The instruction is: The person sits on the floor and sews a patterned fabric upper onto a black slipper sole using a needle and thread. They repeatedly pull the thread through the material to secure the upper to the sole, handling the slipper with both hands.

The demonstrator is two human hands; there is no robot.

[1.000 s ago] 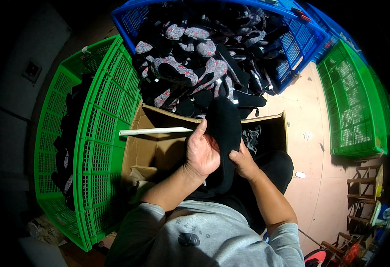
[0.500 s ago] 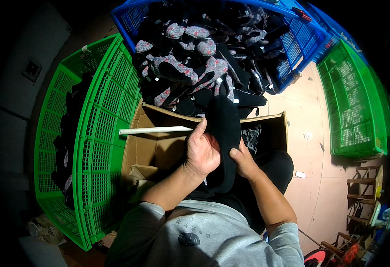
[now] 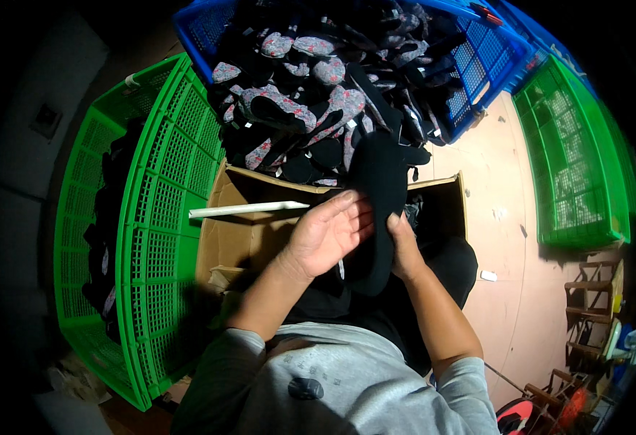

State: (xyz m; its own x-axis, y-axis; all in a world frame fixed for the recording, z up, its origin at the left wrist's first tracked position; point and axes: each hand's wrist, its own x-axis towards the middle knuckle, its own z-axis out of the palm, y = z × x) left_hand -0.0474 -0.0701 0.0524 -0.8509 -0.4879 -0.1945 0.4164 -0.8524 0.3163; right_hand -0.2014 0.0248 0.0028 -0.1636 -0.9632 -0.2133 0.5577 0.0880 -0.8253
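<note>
A black slipper [image 3: 378,210], its dark sole side facing me, is held upright above my lap. My right hand [image 3: 405,246] grips its right edge, the thumb lying on the surface and the other fingers mostly hidden behind. Palm up, my left hand [image 3: 329,235] lies against the slipper's left edge with its fingers stretched out toward it; the fingertips are partly hidden there. Just beyond, a heap of black slippers with grey-and-red patterned linings [image 3: 278,109] spills from a blue crate [image 3: 499,54].
An open cardboard box [image 3: 220,192] stands before my lap, a white stick [image 3: 249,209] lying across it. At left is a green mesh crate [image 3: 162,217] holding dark items. Another green crate [image 3: 575,159] stands right, with small wooden racks [image 3: 590,312] nearer me.
The slipper has shifted up and slightly right, carried by my right hand. My left hand has rolled flatter, its thumb lowered and its fingers now showing along the slipper's edge.
</note>
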